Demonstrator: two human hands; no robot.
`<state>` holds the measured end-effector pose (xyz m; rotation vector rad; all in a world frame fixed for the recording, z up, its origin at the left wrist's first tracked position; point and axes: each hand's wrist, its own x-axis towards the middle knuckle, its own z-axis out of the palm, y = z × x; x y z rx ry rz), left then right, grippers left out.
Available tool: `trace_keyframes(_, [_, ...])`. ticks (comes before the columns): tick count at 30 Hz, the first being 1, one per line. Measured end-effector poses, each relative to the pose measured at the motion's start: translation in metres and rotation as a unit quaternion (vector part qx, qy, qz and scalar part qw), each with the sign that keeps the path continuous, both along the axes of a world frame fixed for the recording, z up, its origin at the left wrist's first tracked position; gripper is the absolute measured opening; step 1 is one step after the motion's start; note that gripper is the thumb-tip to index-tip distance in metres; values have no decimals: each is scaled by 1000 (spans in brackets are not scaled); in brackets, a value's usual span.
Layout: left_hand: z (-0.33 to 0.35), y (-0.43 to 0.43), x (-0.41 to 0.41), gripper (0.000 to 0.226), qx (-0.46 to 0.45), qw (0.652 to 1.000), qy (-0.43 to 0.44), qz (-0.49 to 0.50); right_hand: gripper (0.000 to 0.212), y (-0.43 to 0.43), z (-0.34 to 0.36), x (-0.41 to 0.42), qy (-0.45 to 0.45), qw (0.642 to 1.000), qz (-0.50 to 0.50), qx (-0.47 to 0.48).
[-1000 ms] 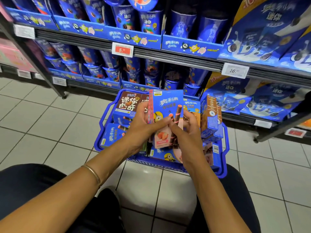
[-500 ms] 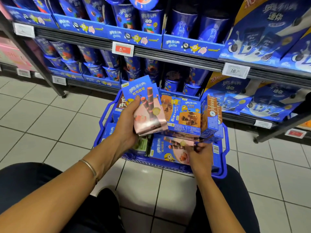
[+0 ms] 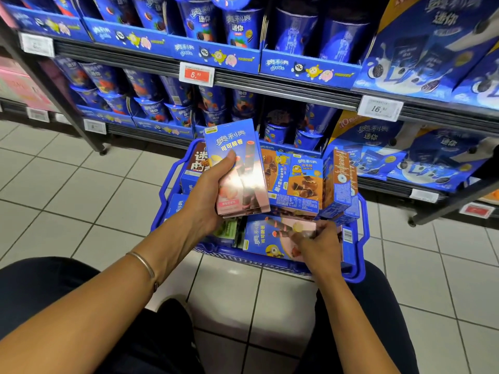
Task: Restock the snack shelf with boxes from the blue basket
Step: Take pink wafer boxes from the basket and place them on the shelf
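Currently gathering: left hand (image 3: 208, 190) grips blue-and-pink cardboard wafer-roll boxes (image 3: 240, 168) over the blue plastic basket (image 3: 270, 263); right hand (image 3: 317, 245) pinches a matching box (image 3: 259, 236) near its front rim; lift next, then shelve.

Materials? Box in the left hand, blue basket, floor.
Box in the left hand: probably printed cardboard, glossy; glare streaks across its pink half, crisp folded edges.
Blue basket: likely moulded plastic, smooth; uniform colour, rounded rim.
Floor: seemingly glazed ceramic tiles; pale squares, dark grout lines.
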<state>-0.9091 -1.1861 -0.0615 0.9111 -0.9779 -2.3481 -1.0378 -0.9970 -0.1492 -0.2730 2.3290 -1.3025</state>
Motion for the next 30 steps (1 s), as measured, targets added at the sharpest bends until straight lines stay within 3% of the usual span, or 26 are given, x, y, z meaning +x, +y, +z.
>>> trace_keyframes(4, [1,-2,2,25,-1,1000,4,-2,53,4,16,-7,-32,998,32,-39])
trace_keyframes(10, [4,-11,2,37,0,1000,1,20,14,20,67,-30,-13,992,82,-94])
trace_keyframes(15, [6,-12,2,40,2,999,-11,40,8,21,105,-38,-64,968,9,-244])
trace_keyframes(19, [4,-12,3,29,-11,998,-37,46,19,7,119,-31,-144,925,-43,-348])
trace_keyframes(27, [6,0,-1,26,-45,995,-89,26,33,-47,111,12,-189,927,3,-323])
trace_keyframes(30, [6,3,-2,49,-62,993,-101,25,31,-65,104,27,-146,943,29,-298])
